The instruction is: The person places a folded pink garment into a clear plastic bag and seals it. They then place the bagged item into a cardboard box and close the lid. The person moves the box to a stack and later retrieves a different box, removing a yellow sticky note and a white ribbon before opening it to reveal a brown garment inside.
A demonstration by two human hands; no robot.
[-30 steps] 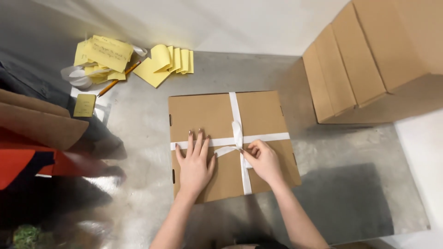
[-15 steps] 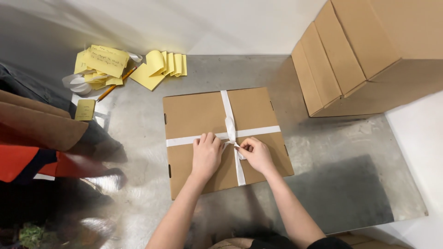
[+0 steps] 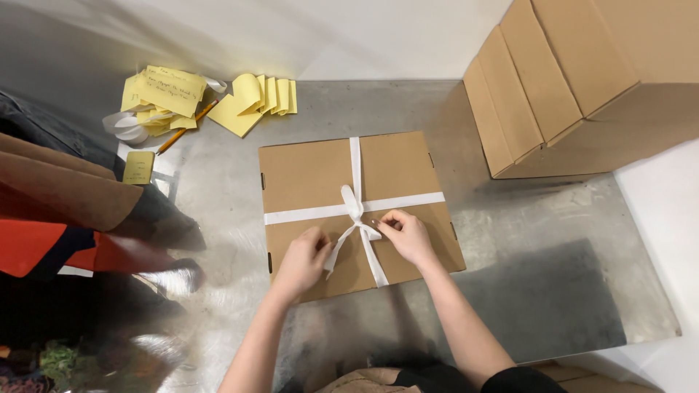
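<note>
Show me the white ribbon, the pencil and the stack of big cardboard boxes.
white ribbon (image 3: 397, 203), head view, on the flat band right of the knot.
pencil (image 3: 186, 129), head view, on the middle of its shaft.
stack of big cardboard boxes (image 3: 575, 80), head view, on the top face.

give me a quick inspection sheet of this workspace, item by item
surface: grey concrete floor, worn and patchy.
job's things: flat brown cardboard box crossed by a white ribbon, knotted near the middle with loose tails.
clutter: yellow paper notes, an orange pencil, a white ribbon scrap, a small yellow card.
grippers: left hand pinches one ribbon tail; right hand pinches ribbon beside the knot.
cables: nothing seen.
surroundings: stacked brown cardboard cartons at upper right, white wall behind, another person's brown and red clothing at left.
</note>
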